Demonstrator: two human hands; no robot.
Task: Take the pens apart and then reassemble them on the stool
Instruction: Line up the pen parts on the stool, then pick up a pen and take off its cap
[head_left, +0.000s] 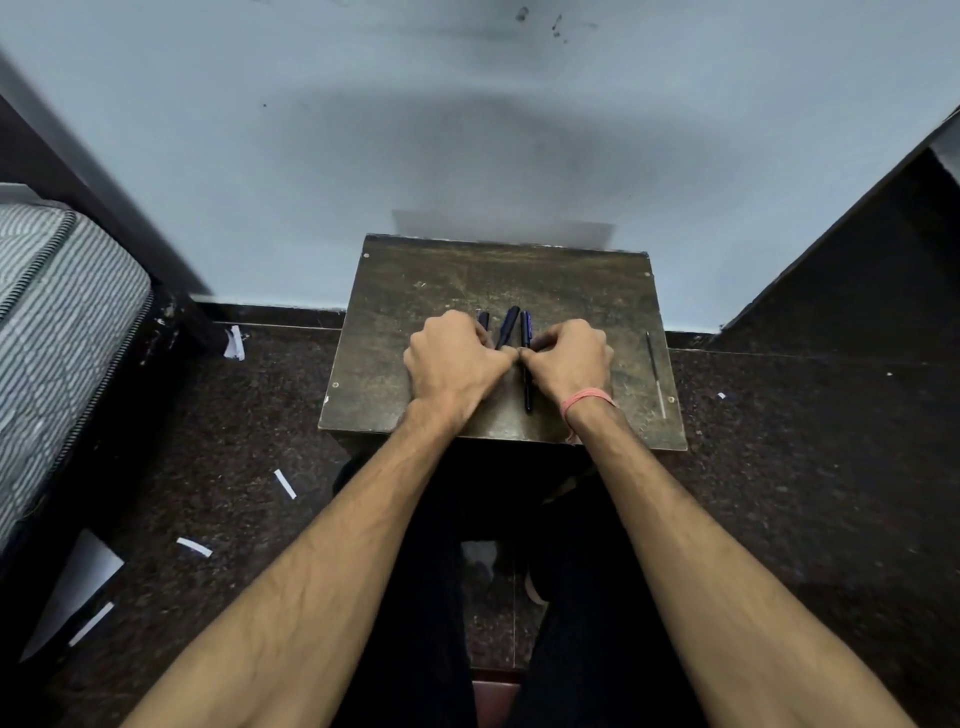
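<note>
Three pens (508, 327) lie side by side on the stool (441, 280); a thin refill (655, 374) lies apart near its right edge; left hand (452, 358) and right hand (569, 358) are curled, fingertips meeting over one pen; what they pinch is hidden.

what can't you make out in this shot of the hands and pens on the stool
- Head view: what the left hand and right hand pinch where their fingertips meet; curled fingers cover it.
- Leftmost pen: only its far end shows, the left hand hides the rest.
- Thin rod near the stool right edge: too small to tell if it is a refill.
- Stool legs: hidden under its top and the forearms.
</note>
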